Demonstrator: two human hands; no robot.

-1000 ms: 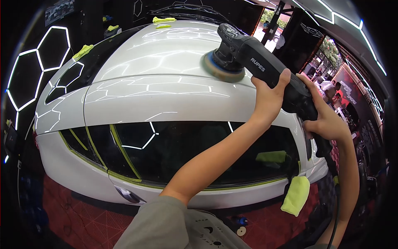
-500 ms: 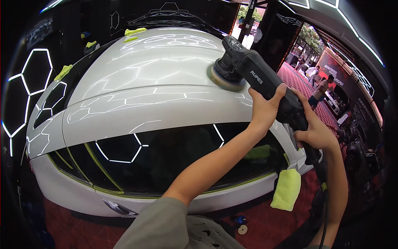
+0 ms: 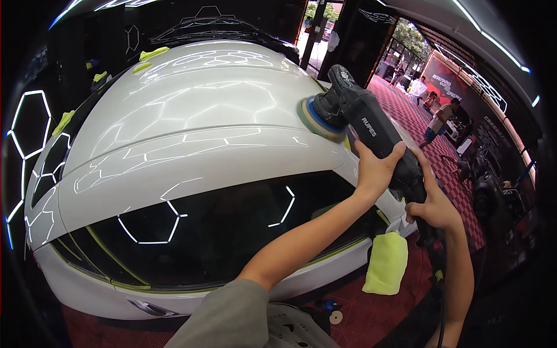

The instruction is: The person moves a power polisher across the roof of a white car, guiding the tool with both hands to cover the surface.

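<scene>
**Two-handed grip on a hard black polisher [image 3: 371, 124]**

At far left a crumpled yellow-green cloth [image 3: 64, 123] lies beside the smooth, curved white roof [image 3: 174, 110], glossy with reflected hexagons. Below it, dark side glass [image 3: 209, 243] is edged in lime tape [image 3: 125, 285]. The polisher stands at the roof's right end, its round, layered pad [image 3: 319, 122] tilted against the paint. My left hand [image 3: 376, 168] cups the casing, thumb and forefinger spread, the other fingers hidden behind it. A plush lime towel [image 3: 386, 264] shows below. My right hand [image 3: 436, 203] closes round the slimmer rear handle. Beyond it stretches checkered red flooring [image 3: 461, 191].
</scene>
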